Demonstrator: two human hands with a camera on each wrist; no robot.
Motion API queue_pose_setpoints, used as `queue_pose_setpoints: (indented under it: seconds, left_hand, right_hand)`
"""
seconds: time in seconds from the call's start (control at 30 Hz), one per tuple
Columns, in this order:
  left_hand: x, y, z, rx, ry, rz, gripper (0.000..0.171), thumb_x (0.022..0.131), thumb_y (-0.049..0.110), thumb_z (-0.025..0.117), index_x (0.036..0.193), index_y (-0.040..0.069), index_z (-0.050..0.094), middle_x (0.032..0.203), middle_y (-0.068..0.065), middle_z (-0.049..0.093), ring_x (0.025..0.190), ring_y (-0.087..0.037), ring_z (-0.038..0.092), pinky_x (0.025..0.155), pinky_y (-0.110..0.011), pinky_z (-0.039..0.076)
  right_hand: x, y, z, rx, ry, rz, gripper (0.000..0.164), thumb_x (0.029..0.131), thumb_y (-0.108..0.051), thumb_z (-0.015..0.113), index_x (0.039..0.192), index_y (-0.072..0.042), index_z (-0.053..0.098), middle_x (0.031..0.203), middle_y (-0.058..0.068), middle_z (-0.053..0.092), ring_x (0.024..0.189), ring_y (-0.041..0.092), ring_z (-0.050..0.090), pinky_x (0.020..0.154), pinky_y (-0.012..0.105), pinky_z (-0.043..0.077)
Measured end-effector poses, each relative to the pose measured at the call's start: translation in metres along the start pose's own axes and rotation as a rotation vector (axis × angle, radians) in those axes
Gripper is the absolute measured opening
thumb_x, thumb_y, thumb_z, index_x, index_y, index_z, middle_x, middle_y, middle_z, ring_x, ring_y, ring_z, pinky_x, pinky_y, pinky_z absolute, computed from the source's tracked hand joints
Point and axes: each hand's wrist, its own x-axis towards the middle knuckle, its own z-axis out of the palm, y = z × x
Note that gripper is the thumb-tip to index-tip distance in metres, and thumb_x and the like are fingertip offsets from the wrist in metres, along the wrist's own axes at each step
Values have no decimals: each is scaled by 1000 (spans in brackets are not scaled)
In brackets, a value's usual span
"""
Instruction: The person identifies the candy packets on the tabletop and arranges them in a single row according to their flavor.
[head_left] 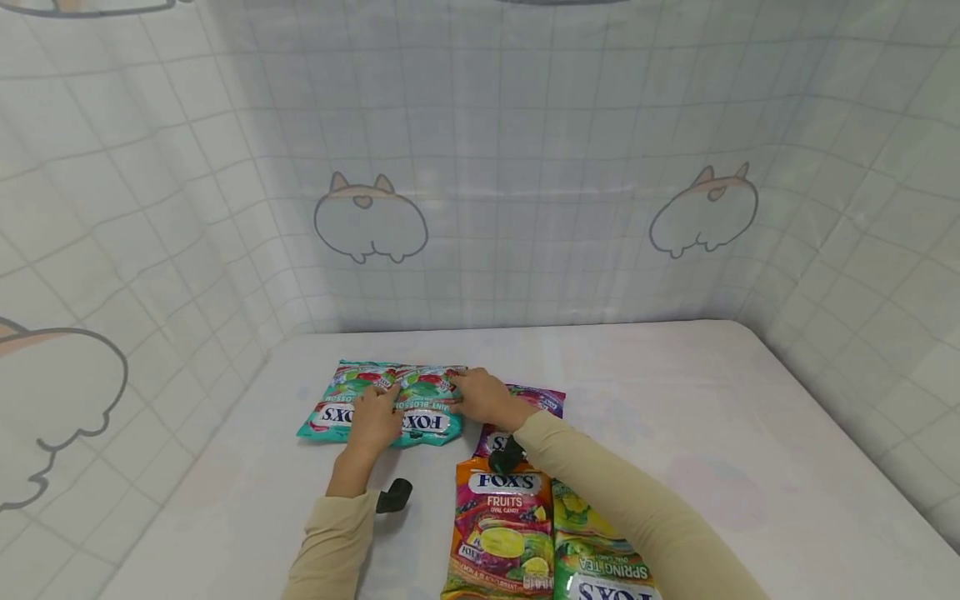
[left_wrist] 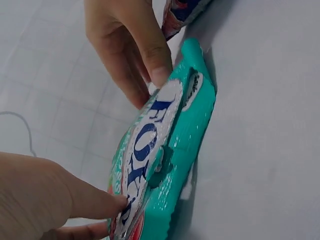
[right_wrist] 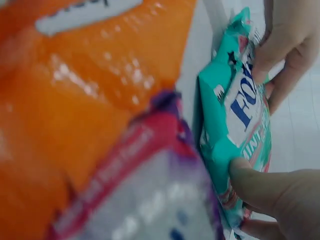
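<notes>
Two teal candy bags lie side by side at the back left of the table in the head view, labels upside down. My left hand [head_left: 373,421] is where they meet and pinches the left side of the right teal candy bag [head_left: 426,421], its thumb on the printed label in the left wrist view. At that bag's other side my right hand [head_left: 487,398] grips the edge, thumb [right_wrist: 245,175] on the teal wrapper. The left teal candy bag [head_left: 330,417] lies beside my left hand, partly covered by it.
Under my right forearm lies a purple candy bag [head_left: 543,402], partly hidden. Closer to me are an orange fruit candy bag [head_left: 501,533] and green candy bags [head_left: 600,554], overlapped by the right sleeve. A white tiled-pattern curtain [head_left: 525,250] stands behind the white table [head_left: 637,367].
</notes>
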Motion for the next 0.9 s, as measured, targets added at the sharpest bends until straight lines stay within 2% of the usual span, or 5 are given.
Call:
queue_pose_setpoints:
  seconds: [0.27, 0.57, 0.73, 0.83, 0.9]
  left_hand:
    - [-4, 2, 5, 95, 27, 7, 42, 94, 9, 54, 133, -7, 53, 121, -31, 49, 98, -47, 50, 76, -54, 46]
    - [-1, 6, 5, 104, 27, 12, 41, 95, 9, 52, 132, -7, 53, 119, -32, 49, 94, -46, 50, 74, -53, 46]
    - [4, 6, 5, 5, 53, -8, 40, 96, 8, 50, 130, -12, 53, 119, -37, 52, 104, -52, 50, 86, -61, 42]
    - [8, 7, 2, -97, 123, -8, 38, 96, 7, 50, 128, -14, 53, 109, -37, 57, 98, -50, 54, 82, -60, 44]
    - [9, 11, -2, -173, 160, -2, 39, 97, 7, 51, 129, -13, 52, 109, -35, 58, 99, -48, 55, 81, -59, 45]
  right_hand:
    - [-2, 3, 1, 29, -91, 38, 56, 94, -37, 63, 141, -11, 50, 139, 7, 53, 135, 32, 38, 108, 44, 33]
    - [-4, 10, 4, 13, -100, 62, 60, 96, -44, 57, 148, -20, 42, 149, 4, 42, 140, 35, 29, 110, 61, 15]
    - [-8, 14, -1, 32, 12, -10, 54, 93, -37, 64, 141, -15, 52, 145, 9, 46, 138, 37, 31, 108, 65, 14]
    - [-15, 16, -14, 135, 126, -57, 47, 90, -24, 70, 134, -10, 59, 141, 13, 50, 136, 40, 33, 107, 68, 14]
    - [-24, 19, -26, 255, 185, -60, 45, 88, -16, 71, 131, -6, 60, 138, 15, 52, 135, 41, 33, 108, 66, 16]
